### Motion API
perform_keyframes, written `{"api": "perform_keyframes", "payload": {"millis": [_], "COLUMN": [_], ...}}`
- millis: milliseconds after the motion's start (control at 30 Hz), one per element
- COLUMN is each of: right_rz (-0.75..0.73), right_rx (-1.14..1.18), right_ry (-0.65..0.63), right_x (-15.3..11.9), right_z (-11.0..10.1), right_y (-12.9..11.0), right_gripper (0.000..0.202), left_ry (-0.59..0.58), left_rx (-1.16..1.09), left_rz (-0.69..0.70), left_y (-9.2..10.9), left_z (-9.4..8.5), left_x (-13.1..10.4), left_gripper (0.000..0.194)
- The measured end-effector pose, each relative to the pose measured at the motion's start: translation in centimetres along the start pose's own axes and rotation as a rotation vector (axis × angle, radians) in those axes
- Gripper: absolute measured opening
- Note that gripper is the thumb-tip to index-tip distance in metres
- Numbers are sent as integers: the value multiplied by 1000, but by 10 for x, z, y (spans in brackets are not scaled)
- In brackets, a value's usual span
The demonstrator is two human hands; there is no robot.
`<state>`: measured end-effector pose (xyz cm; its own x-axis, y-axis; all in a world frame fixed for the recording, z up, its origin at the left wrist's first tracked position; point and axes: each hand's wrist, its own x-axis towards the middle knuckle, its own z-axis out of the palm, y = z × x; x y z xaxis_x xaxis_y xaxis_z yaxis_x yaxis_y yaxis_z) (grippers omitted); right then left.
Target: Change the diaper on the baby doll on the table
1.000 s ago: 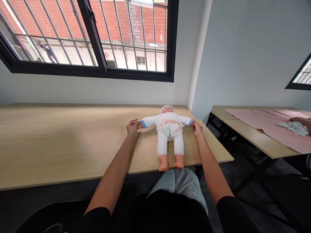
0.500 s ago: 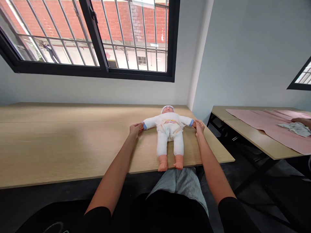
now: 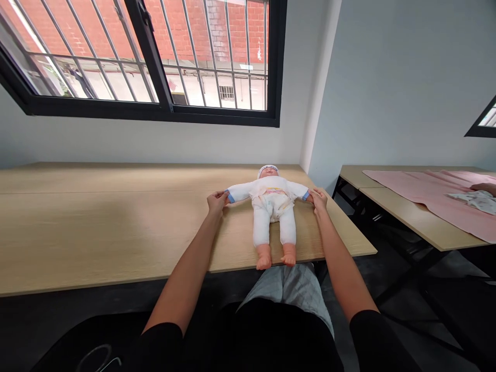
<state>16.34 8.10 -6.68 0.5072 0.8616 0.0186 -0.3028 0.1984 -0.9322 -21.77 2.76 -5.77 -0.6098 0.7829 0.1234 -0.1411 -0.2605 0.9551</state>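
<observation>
A baby doll [image 3: 274,201] in a white suit, diaper and white cap lies on its back on the wooden table [image 3: 116,222]. Its head points toward the wall and its bare feet reach the near table edge. Both doll arms are stretched out sideways. My left hand [image 3: 217,201] is closed around the doll's hand at the blue cuff on the left side. On the other side, my right hand [image 3: 318,200] grips the doll's other hand, also beside a blue cuff. My fingers partly hide the doll's hands.
A second table [image 3: 422,222] stands to the right across a gap, with a pink cloth [image 3: 422,194] spread on it. Another person's hand [image 3: 484,188] rests by a white patterned cloth [image 3: 476,200] there. A barred window [image 3: 209,62] is in the wall ahead.
The view has shifted slightly, so the doll and table sit a little higher in it. Both hands keep their hold on the doll's hands, with the left grasp adjusted slightly.
</observation>
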Motion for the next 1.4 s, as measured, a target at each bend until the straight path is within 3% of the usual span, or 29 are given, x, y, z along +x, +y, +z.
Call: {"api": "perform_keyframes", "payload": {"millis": [200,433,633,733,867,1067,1233,1400], "right_rz": [-126,-118,-190,-132,-87,-177,-221,-370], "right_rx": [-44,-96,-232,-378,-447,-490,-368,-532], "right_ry": [35,71,84,98,4,-108,-141,-172], "right_x": [2,4,7,9,11,12,17,20], "right_z": [-2,-5,-8,-10,-12,-14,-13,-14], "right_y": [4,5,5,3,1,4,10,15], "right_gripper": [41,37,32,21,26,21,22,25], "left_ry": [51,124,49,15,-12,-3,11,-59], "left_rx": [5,-44,1,41,159,369,346,294], "left_rz": [14,-23,-44,-61,-23,66,93,96], "left_y": [5,9,6,3,0,1,-1,5], "left_z": [-1,-1,-8,-10,-10,-13,-11,-9], "left_x": [1,3,5,6,7,8,8,2], "left_gripper": [10,13,15,15,22,27,17,16]}}
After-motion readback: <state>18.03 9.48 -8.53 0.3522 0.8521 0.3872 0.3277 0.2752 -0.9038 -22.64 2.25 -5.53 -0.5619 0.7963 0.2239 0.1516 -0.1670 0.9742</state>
